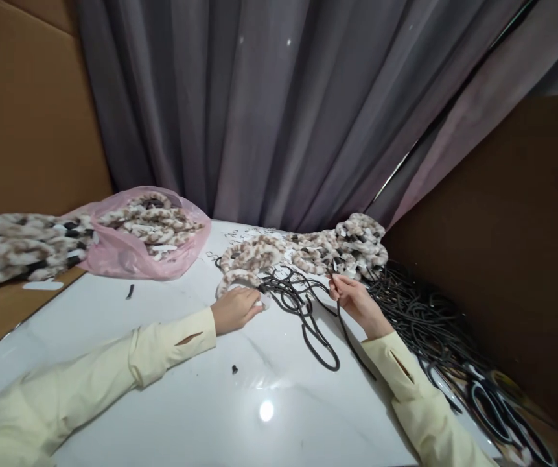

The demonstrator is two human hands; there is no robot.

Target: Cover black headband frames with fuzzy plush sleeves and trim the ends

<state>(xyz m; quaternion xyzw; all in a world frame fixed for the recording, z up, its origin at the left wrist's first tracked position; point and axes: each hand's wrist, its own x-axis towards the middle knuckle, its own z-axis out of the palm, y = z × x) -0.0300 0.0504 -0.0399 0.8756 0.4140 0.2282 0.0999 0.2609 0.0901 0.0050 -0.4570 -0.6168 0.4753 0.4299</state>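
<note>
My left hand [237,310] is closed on the near end of a curved, fluffy white-and-brown fur piece [236,277] on the white table. Just past its fingers lie loops of black cord [320,347]. My right hand [354,299] pinches a single black cord [349,336], whose tail hangs down to the tabletop. Behind both hands, a pile of similar fur pieces [308,250] stretches along the back of the table. The exact grip of the left fingertips is partly hidden.
A pink plastic bag [127,259] of fur pieces stands at the back left, with more fur pieces [21,250] beside it. A large heap of black cords [419,311] lies on the right. Grey curtains [259,117] and brown panels [26,97] enclose the table [172,402].
</note>
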